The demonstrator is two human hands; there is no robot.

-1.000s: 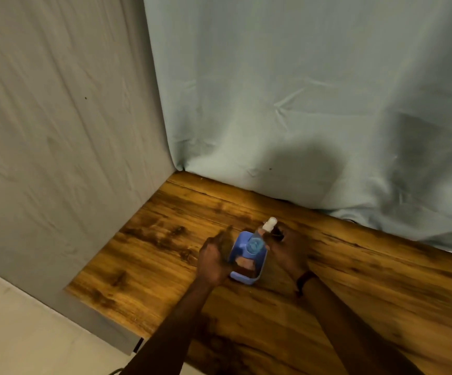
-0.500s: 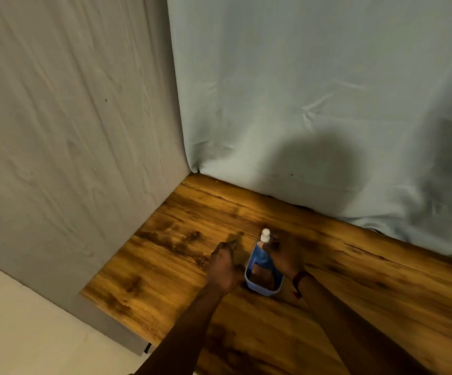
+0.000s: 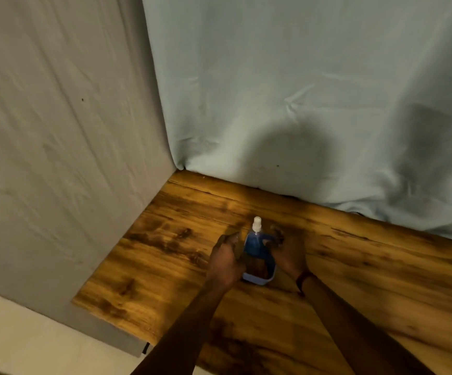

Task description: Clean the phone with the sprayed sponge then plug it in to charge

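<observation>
Flanking the blue tub (image 3: 260,280), left hand (image 3: 224,263) and right hand (image 3: 289,255) curl in, holds unclear; best steady the tub and lift spray bottle (image 3: 256,230) straight up.

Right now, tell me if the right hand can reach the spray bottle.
Probably yes: the right hand is beside the blue tub, and the spray bottle in it sticks up uncovered.

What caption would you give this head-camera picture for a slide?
On a wooden table, the left hand and right hand flank a blue tub holding a white-capped spray bottle, draped cloth behind.
</observation>
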